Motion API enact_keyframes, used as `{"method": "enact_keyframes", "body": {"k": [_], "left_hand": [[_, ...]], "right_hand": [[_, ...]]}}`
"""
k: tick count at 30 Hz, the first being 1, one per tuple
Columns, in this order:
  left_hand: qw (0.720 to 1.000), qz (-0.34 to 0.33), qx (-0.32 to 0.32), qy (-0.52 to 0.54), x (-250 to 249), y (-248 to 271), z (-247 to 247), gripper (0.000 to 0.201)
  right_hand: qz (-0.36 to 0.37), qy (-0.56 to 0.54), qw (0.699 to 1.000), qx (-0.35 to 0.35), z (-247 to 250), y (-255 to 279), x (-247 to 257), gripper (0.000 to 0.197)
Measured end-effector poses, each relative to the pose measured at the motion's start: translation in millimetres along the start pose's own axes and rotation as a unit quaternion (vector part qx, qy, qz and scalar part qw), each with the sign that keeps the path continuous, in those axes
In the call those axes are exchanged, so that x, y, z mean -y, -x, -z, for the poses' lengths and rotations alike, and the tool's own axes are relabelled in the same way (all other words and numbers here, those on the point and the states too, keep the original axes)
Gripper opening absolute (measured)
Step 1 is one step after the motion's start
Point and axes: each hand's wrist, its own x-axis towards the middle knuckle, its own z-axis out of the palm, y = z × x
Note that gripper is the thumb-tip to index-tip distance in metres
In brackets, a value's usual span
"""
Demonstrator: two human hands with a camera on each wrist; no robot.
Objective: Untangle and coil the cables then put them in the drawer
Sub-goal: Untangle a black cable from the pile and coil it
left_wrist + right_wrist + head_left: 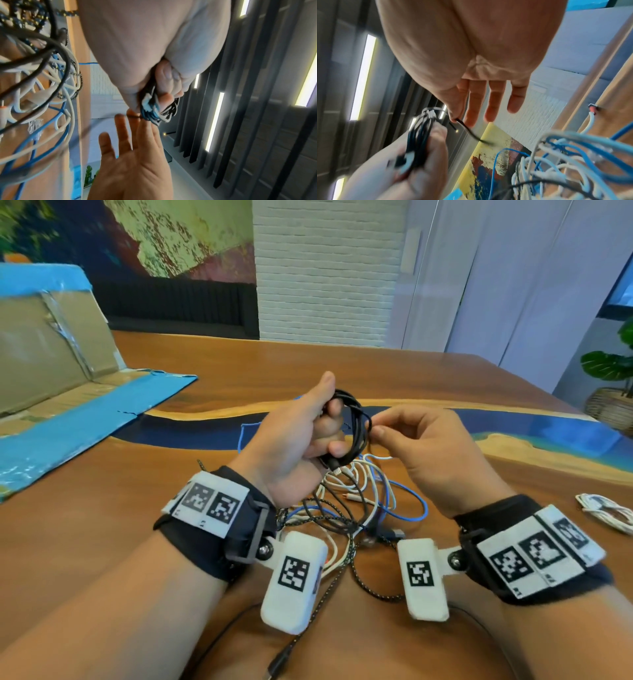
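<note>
My left hand is raised above the table and grips a coil of black cable in its curled fingers. The left wrist view has the same coil bunched under the fingertips. My right hand pinches a loose strand of that black cable between thumb and index finger beside the coil, its other fingers straight. Below both hands a tangle of white, blue, black and braided cables lies on the wooden table. No drawer is in view.
An open cardboard box edged with blue tape lies at the left of the table. A coiled white cable rests on the table at the right. A potted plant stands beyond the table's right edge.
</note>
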Motion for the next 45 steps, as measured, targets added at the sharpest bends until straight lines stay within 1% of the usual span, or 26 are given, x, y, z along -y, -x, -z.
{"method": "enact_keyframes", "body": {"k": [3, 6, 7, 9, 10, 11, 12, 14, 15, 18, 21, 23, 25, 27, 29, 32, 34, 36, 38, 40, 42, 43, 45], "left_hand": [[1.0, -0.008, 0.004, 0.004, 3, 1, -5, 0.044], [0.999, -0.036, -0.002, -0.038, 3, 0, -6, 0.044], [0.997, -0.046, -0.006, -0.059, 3, 0, -4, 0.043], [0.993, -0.063, -0.016, -0.103, 1, -1, -2, 0.043], [0.99, -0.069, -0.019, -0.123, 1, -2, 0, 0.042], [0.987, -0.073, -0.018, -0.141, 0, -2, 1, 0.041], [0.985, -0.076, -0.014, -0.156, 0, -1, 1, 0.041], [0.98, -0.079, 0.0, -0.184, 1, 0, 1, 0.039], [0.977, -0.08, 0.007, -0.199, 1, 0, 1, 0.039], [0.969, -0.09, 0.009, -0.232, 2, 0, 1, 0.038], [0.957, -0.121, -0.018, -0.264, 3, -3, 3, 0.04], [0.944, -0.141, -0.029, -0.296, 5, -4, 6, 0.044], [0.929, -0.156, -0.04, -0.334, 5, -5, 6, 0.048], [0.921, -0.176, -0.049, -0.343, 5, -4, 5, 0.047], [0.913, -0.197, -0.054, -0.354, 5, -3, 2, 0.045], [0.899, -0.203, -0.054, -0.383, 3, -2, 3, 0.046], [0.901, -0.204, -0.052, -0.379, 1, -3, 5, 0.047], [0.907, -0.205, -0.048, -0.366, 0, -4, 9, 0.048], [0.922, -0.194, -0.036, -0.333, 0, -6, 10, 0.047], [0.941, -0.174, -0.02, -0.29, 1, -8, 11, 0.047], [0.952, -0.163, -0.019, -0.259, 1, -9, 11, 0.043], [0.954, -0.162, -0.02, -0.25, 2, -9, 11, 0.044], [0.95, -0.167, -0.023, -0.261, 5, -11, 14, 0.048]], "right_hand": [[0.008, -0.007, 1.0, -0.007, -17, 4, -2, 0.009], [-0.037, -0.09, 0.995, -0.013, -27, 7, -2, 0.012], [-0.061, -0.143, 0.988, -0.006, -27, 8, 0, 0.015], [-0.107, -0.258, 0.96, 0.017, -27, 9, 4, 0.022], [-0.117, -0.286, 0.951, 0.029, -27, 10, 5, 0.022], [-0.116, -0.279, 0.953, 0.034, -28, 10, 5, 0.021], [-0.109, -0.248, 0.962, 0.03, -31, 10, 3, 0.02], [-0.094, -0.172, 0.981, 0.001, -34, 9, -5, 0.015], [-0.093, -0.146, 0.985, -0.013, -35, 8, -7, 0.015], [-0.085, -0.104, 0.99, -0.038, -36, 7, -8, 0.016], [-0.064, -0.063, 0.994, -0.058, -36, 6, -8, 0.017], [-0.067, -0.065, 0.994, -0.058, -36, 6, -8, 0.016], [-0.086, -0.105, 0.99, -0.047, -36, 5, -7, 0.017], [-0.101, -0.141, 0.984, -0.033, -34, 4, -6, 0.018], [-0.1, -0.153, 0.983, -0.027, -33, 4, -5, 0.019], [-0.098, -0.185, 0.978, -0.019, -34, 5, -3, 0.023], [-0.121, -0.263, 0.957, 0.006, -36, 7, 1, 0.026], [-0.148, -0.354, 0.922, 0.044, -36, 10, 6, 0.025], [-0.16, -0.414, 0.891, 0.092, -32, 11, 9, 0.023], [-0.161, -0.445, 0.872, 0.128, -30, 11, 11, 0.025], [-0.16, -0.453, 0.867, 0.136, -32, 12, 11, 0.027], [-0.155, -0.445, 0.873, 0.126, -33, 12, 11, 0.028], [-0.131, -0.402, 0.902, 0.086, -33, 11, 10, 0.034]]}}
